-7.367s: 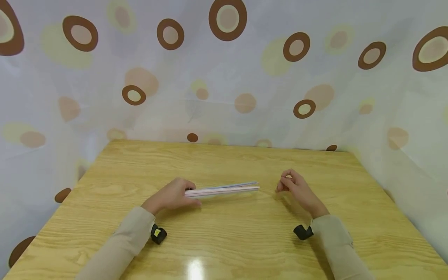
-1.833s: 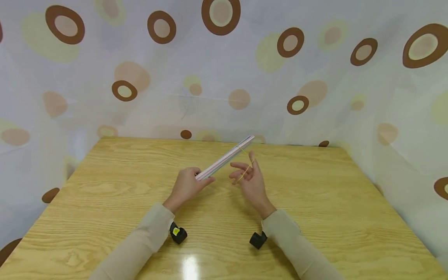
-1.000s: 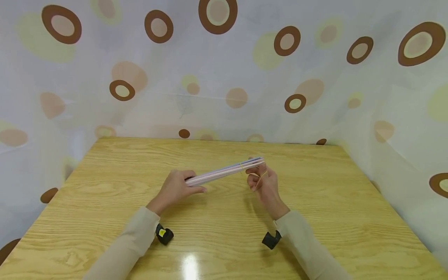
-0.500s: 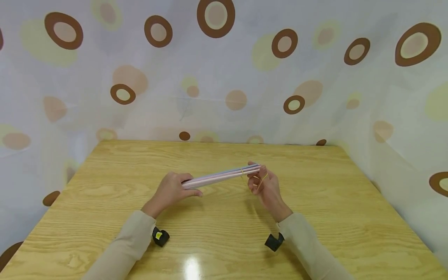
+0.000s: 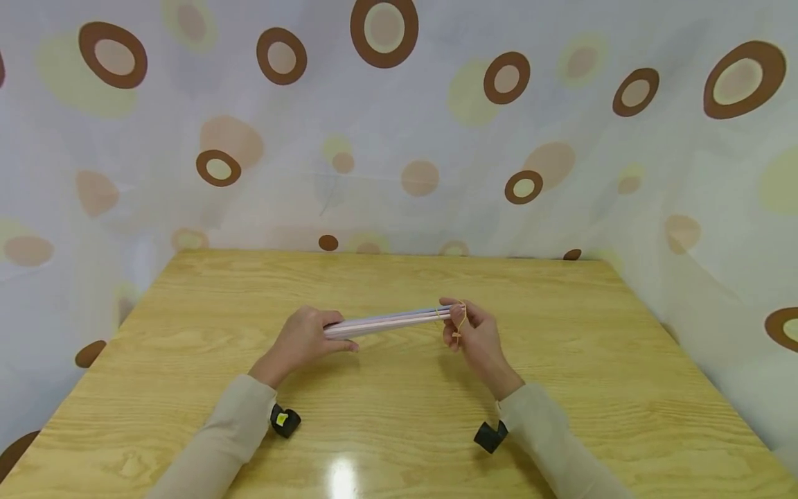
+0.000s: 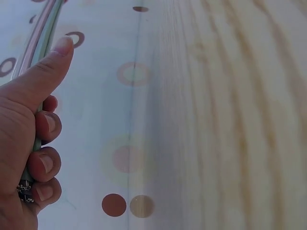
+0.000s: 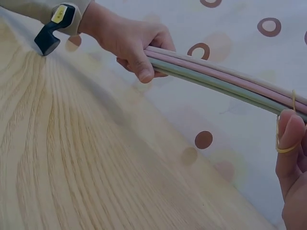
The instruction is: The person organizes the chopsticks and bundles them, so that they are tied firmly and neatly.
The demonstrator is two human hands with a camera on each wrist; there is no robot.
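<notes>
While the stick bundle [image 5: 389, 323] spans hand to hand above the table [image 5: 399, 430], long axis sideways, left hand [image 5: 304, 341] curls round one end; right hand [image 5: 481, 341] pinches the other, yellow band [image 7: 283, 151] looped on it.

Tabletop [image 5: 399, 409]: glossy wood grain | sleeves [image 5: 237, 419]: matt cloth | sticks [image 7: 211, 75]: smooth | band [image 7: 286, 151]: rubbery
</notes>
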